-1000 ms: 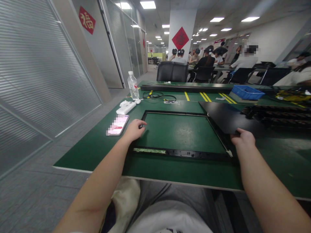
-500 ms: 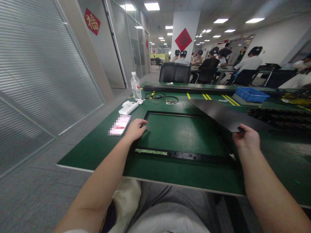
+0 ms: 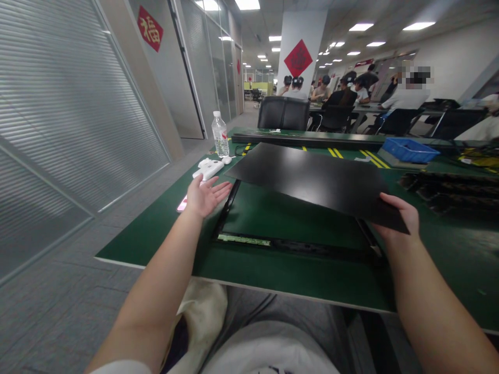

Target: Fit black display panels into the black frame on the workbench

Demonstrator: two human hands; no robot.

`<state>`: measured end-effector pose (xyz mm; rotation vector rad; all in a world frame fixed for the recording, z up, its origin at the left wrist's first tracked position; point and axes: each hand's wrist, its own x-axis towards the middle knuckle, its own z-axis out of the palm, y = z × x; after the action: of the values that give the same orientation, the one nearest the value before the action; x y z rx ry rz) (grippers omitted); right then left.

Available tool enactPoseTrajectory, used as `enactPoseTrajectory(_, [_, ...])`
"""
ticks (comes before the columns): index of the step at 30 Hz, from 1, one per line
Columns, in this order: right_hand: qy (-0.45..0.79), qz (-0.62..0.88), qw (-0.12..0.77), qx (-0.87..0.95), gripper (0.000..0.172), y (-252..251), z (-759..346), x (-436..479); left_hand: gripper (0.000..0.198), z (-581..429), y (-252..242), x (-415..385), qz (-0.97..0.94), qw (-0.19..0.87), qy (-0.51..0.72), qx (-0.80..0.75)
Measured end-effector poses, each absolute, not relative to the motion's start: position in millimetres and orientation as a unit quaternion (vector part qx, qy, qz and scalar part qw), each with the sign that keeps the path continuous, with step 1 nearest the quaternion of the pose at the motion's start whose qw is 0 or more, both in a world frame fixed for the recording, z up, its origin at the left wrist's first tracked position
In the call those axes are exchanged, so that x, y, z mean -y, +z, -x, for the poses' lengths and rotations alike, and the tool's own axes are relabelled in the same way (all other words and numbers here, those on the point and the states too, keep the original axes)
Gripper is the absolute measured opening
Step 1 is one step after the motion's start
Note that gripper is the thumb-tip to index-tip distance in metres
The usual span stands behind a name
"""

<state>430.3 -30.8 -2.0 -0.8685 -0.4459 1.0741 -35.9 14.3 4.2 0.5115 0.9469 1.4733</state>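
**Black sheet held over an open frame on a green surface**

Nearest the camera, the person's two bare forearms reach out over the near edge of the green surface (image 3: 296, 275). The right hand (image 3: 399, 221) grips the near right corner of one thin black sheet (image 3: 312, 179), thumb on top and the fingers closed underneath it. The sheet is held up off the surface, tilted, and spreads out to the left and away over one black rectangular frame (image 3: 290, 244) that lies flat just inside the near edge. A pale strip runs along part of the frame's near bar; any print on it is too small to read. The left hand (image 3: 205, 196) is open, palm up and fingers spread, holding nothing, just above the frame's left bar and near the sheet's left corner without touching it.

Behind the left hand, toward the left edge, one phone (image 3: 181, 204) with a pink screen is mostly hidden. Farther along that edge lies one white device (image 3: 208, 169), and beyond it stands one clear water bottle (image 3: 220, 136) with a red-and-white label whose words cannot be read. Yellow lines are marked on the surface past the sheet. Toward the far right corner sits one blue tray (image 3: 411, 149), with dark parts stacked nearer along the right edge.

Beyond the surface stand two black chairs (image 3: 284, 112), and several people sit at tables. Two large red diamond signs hang up, one on the left wall (image 3: 149, 28) with a gold character, one on the white pillar (image 3: 298, 57).
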Motion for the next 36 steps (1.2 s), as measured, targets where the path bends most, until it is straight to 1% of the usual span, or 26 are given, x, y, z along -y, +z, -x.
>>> enactPoseTrajectory(2, [0.495, 0.412, 0.736, 0.21, 0.037, 3.7, -424.1, 34.2, 0.06, 40.1, 6.6, -12.7, -0.225, 0.632, 0.63, -0.391])
enactPoseTrajectory(3, [0.497, 0.414, 0.727, 0.229, 0.039, 6.0, -421.2, 36.0, 0.057, 40.8, 6.9, -12.6, -0.232, 0.637, 0.625, -0.388])
enactPoseTrajectory(6, [0.499, 0.426, 0.703, 0.275, 0.041, 8.7, -414.8, 40.0, 0.043, 38.9, 6.7, -14.8, -0.258, 0.63, 0.616, -0.395])
enactPoseTrajectory(9, [0.5, 0.437, 0.684, 0.302, 0.042, 5.5, -413.4, 40.4, 0.035, 37.5, 5.3, -18.8, -0.268, 0.609, 0.637, -0.388])
enactPoseTrajectory(13, [0.511, 0.449, 0.645, 0.348, 0.052, -2.7, -419.8, 35.9, 0.022, 42.9, 0.2, -23.3, -0.272, 0.6, 0.651, -0.377])
enactPoseTrajectory(16, [0.529, 0.455, 0.613, 0.371, 0.057, -8.0, -425.4, 32.3, 0.022, 45.6, -3.7, -23.6, -0.294, 0.589, 0.661, -0.361])
enactPoseTrajectory(20, [0.531, 0.467, 0.594, 0.383, 0.056, -11.7, -425.3, 32.1, 0.034, 40.4, -4.9, -20.9, -0.329, 0.578, 0.676, -0.317])
enactPoseTrajectory(22, [0.53, 0.476, 0.589, 0.382, 0.055, -13.0, -423.5, 32.5, 0.036, 37.8, -4.7, -20.4, -0.331, 0.575, 0.681, -0.31])
enactPoseTrajectory(27, [0.534, 0.508, 0.56, 0.378, 0.056, -17.9, -420.9, 29.3, 0.019, 37.5, -3.6, -22.7, -0.3, 0.577, 0.674, -0.349])
enactPoseTrajectory(32, [0.513, 0.534, 0.549, 0.388, 0.055, -21.1, -416.5, 27.3, 0.019, 28.9, 3.9, -19.3, -0.265, 0.57, 0.687, -0.366])
enactPoseTrajectory(36, [0.525, 0.524, 0.532, 0.408, 0.045, -20.7, -416.3, 27.8, 0.016, 26.6, 7.8, -15.9, -0.259, 0.552, 0.7, -0.372])
